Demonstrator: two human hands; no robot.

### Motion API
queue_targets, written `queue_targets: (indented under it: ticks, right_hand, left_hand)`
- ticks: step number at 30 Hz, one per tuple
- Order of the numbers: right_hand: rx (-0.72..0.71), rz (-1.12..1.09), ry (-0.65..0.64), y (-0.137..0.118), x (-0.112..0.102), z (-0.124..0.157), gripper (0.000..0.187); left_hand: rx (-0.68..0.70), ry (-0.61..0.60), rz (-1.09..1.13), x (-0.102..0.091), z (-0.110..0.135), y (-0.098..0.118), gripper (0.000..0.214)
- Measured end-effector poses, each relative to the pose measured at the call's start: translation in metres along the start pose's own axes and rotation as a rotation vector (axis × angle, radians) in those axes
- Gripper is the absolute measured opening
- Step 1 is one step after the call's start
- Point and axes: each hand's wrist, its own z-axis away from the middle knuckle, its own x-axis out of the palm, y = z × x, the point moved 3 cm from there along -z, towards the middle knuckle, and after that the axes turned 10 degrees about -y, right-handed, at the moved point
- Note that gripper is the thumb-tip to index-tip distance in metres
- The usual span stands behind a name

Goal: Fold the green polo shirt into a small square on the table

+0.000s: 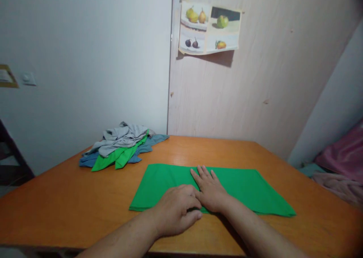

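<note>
A folded green cloth [244,190] lies flat on the wooden table [70,205], spread left to right near its front edge. My right hand [210,188] rests flat on the middle of the cloth, fingers stretched out and pointing away. My left hand [176,209] sits at the cloth's near edge, fingers curled under, touching the right hand's thumb side. Whether the left fingers pinch the cloth's edge is hidden.
A loose heap of clothes [121,144], grey, green and blue, lies at the table's back left by the wall. A fruit picture [208,27] hangs on the wooden panel behind. Pink bedding [343,159] shows at the right.
</note>
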Motion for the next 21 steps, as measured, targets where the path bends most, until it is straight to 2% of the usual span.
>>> queue_targets:
  ticks: [2,5,8,10,16,21]
  right_hand:
    - [0.009,0.005,-0.005,0.000,0.001,-0.001,0.076]
    - [0.013,0.029,0.000,0.000,0.004,-0.002,0.074]
    - [0.003,0.030,0.029,0.000,0.005,-0.002,0.074]
    - [0.000,0.018,0.045,-0.001,0.005,-0.002,0.077]
    - [0.005,0.023,0.050,0.001,0.006,-0.003,0.084]
    - [-0.004,0.032,0.060,0.004,0.008,-0.005,0.079]
  left_hand:
    - [-0.020,0.023,0.059,-0.002,-0.001,-0.001,0.014]
    - [-0.127,0.061,0.100,-0.009,-0.007,-0.008,0.023]
    - [-0.233,0.109,0.029,-0.017,-0.015,-0.019,0.027]
    - [-0.254,0.110,-0.037,-0.017,-0.020,-0.029,0.029]
    - [-0.346,-0.056,-0.122,0.000,-0.018,-0.056,0.048]
    - [-0.447,-0.164,-0.144,0.001,-0.009,-0.052,0.063]
